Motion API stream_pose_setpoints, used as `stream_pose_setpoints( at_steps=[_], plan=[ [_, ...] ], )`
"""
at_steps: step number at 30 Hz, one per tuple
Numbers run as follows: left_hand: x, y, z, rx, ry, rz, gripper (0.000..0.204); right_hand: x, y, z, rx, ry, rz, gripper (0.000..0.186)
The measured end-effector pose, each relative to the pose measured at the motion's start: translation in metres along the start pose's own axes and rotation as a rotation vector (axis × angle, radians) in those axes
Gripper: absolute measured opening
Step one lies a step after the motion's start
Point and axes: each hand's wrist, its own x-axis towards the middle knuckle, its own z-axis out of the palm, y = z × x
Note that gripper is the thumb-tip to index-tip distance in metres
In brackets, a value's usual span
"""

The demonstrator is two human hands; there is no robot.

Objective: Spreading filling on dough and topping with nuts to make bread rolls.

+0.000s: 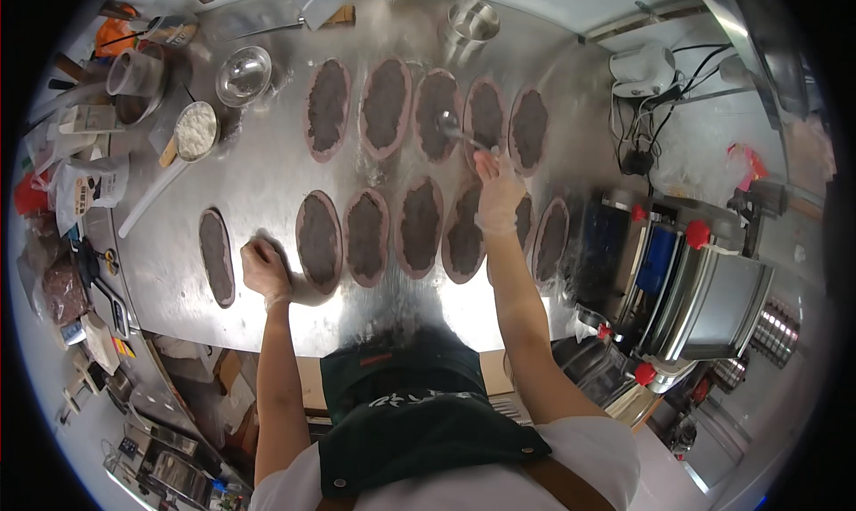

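I count five pink-edged dough ovals (385, 153) across upper centre of frame on the steel table (160, 275), plus seven in the row below, one mostly behind my right arm (519, 306). Every one I can see carries dark paste (419, 226); none looks folded or closed. I judge coverage near complete, with ragged paste edges the main thing left. My right hand (501, 194) has its fingers closed round a spoon (448, 121), over the third upper oval. My left hand (265, 268), left of centre, is curled; can't tell if its fingers hold anything.
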Motion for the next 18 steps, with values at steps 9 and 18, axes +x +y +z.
stream_pose_setpoints(
  at_steps=[9,18],
  plan=[
    [-0.002,0.000,-0.002,-0.052,-0.001,-0.029,0.006,-0.010,-0.020,-0.003,-0.209,-0.111,-0.195,0.024],
    [0.001,0.002,0.000,-0.041,0.013,-0.015,0.011,-0.041,-0.023,-0.011,-0.315,-0.258,-0.141,0.023]
  ],
)
